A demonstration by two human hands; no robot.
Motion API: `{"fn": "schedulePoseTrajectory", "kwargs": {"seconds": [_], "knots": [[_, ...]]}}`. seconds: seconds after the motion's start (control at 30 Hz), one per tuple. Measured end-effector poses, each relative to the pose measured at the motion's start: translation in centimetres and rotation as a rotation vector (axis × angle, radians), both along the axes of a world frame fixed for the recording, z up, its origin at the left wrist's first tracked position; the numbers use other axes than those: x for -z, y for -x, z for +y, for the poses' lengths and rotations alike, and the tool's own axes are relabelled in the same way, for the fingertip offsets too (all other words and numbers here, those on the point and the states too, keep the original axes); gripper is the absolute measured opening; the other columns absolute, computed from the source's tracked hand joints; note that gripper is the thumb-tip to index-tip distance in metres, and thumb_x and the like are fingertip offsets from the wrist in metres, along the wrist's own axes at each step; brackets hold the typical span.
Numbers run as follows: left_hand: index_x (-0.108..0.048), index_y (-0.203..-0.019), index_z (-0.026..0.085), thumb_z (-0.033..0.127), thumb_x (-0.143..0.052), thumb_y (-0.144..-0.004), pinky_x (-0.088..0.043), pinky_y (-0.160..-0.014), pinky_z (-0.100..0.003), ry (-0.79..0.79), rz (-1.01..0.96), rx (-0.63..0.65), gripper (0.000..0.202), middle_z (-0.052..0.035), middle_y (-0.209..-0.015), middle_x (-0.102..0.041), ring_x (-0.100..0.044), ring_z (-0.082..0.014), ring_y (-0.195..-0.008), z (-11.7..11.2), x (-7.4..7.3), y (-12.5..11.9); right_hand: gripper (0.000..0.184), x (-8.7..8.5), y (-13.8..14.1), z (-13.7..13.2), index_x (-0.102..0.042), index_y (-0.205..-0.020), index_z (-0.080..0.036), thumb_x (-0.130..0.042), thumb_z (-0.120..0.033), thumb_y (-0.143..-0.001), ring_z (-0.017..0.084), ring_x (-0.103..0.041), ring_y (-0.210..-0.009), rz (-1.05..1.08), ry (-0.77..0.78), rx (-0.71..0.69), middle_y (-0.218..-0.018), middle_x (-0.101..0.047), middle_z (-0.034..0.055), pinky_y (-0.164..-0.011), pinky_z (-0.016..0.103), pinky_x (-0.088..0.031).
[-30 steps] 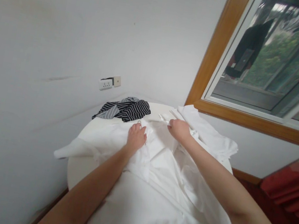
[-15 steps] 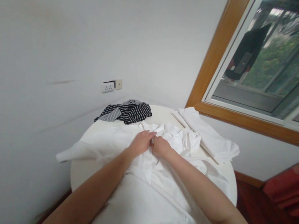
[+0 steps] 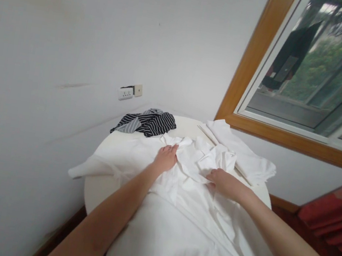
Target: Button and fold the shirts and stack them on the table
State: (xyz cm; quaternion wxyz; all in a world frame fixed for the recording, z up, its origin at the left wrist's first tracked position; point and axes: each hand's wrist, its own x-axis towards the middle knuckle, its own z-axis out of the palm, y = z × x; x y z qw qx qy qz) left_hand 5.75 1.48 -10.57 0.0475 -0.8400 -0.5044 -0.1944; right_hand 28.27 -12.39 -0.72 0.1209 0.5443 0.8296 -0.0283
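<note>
Bare Left Hand and Bare Right Hand Work a Rumpled White Cloth Garment

From the head camera, you lean over a round, smooth white table, the garment spread across its top and draping over the near edge. Your right hand pinches a fold of the cloth between thumb and fingers. Your left hand rests on the gathered fabric just across from it, knuckles up; whether its fingers grip, you cannot tell from here. A narrow white sleeve-like end juts past the table's left edge. A black-and-grey striped cloth bundle lies at the far left, a flat, folded white cloth at the far right, near a brown wooden window frame.
</note>
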Motion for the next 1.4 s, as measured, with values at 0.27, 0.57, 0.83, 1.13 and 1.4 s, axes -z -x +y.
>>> {"fn": "schedulePoseTrajectory", "kwargs": {"seconds": [0.27,0.57,0.83,1.13,1.4], "knots": [[-0.037,-0.142,0.017,0.021,-0.039,-0.09,-0.035,-0.103,-0.043,0.023,0.027,0.018,0.053,-0.0109,-0.149,-0.038,-0.039,-0.0273,-0.129,0.1,0.0,0.3,0.035,-1.4,2.3,-1.6,-0.068,-0.09,-0.017,-0.036,-0.03,-0.095,0.016,-0.064,-0.061,0.351,0.412,-0.074,-0.076,-0.07,0.0044,-0.06,0.024,-0.046],[-0.037,-0.143,0.019,0.022,-0.039,-0.09,-0.035,-0.104,-0.044,0.023,0.065,0.026,0.053,-0.0096,-0.15,-0.035,-0.039,-0.0276,-0.13,0.1,0.0,0.5,0.036,-1.4,-2.8,10.3,-0.06,-0.122,-0.018,-0.048,-0.034,-0.091,0.027,-0.055,-0.116,0.002,-0.261,0.353,-0.124,-0.061,0.0166,-0.092,0.037,-0.043],[-0.037,-0.143,0.017,0.024,-0.038,-0.091,-0.031,-0.107,-0.041,0.013,0.077,0.032,0.052,-0.0082,-0.151,-0.034,-0.037,-0.026,-0.132,0.4,0.5,0.6,0.035,2.5,-4.0,12.5,-0.066,-0.109,-0.016,-0.04,-0.035,-0.093,0.026,-0.06,-0.112,-0.034,-0.126,0.347,-0.119,-0.064,0.0164,-0.086,0.032,-0.045],[-0.04,-0.141,0.021,0.023,-0.038,-0.09,-0.027,-0.109,-0.051,0.056,0.017,-0.043,0.051,-0.0074,-0.15,-0.036,-0.036,-0.0273,-0.134,-0.1,-0.1,-0.1,0.034,-0.4,-7.6,11.0,-0.053,-0.121,-0.016,-0.037,-0.031,-0.095,0.028,-0.066,-0.093,-0.188,-0.379,0.421,-0.101,-0.069,0.0162,-0.073,0.034,-0.045],[-0.042,-0.14,0.028,0.03,-0.032,-0.093,-0.025,-0.11,-0.054,0.045,0.03,-0.113,0.048,-0.0036,-0.151,-0.036,-0.034,-0.0239,-0.135,-0.7,-0.7,-0.4,0.028,-2.0,-8.6,11.5,-0.065,-0.1,-0.012,-0.039,-0.02,-0.093,0.03,-0.057,-0.1,-0.276,-0.585,0.331,-0.099,-0.066,0.0186,-0.079,0.038,-0.039]]}}
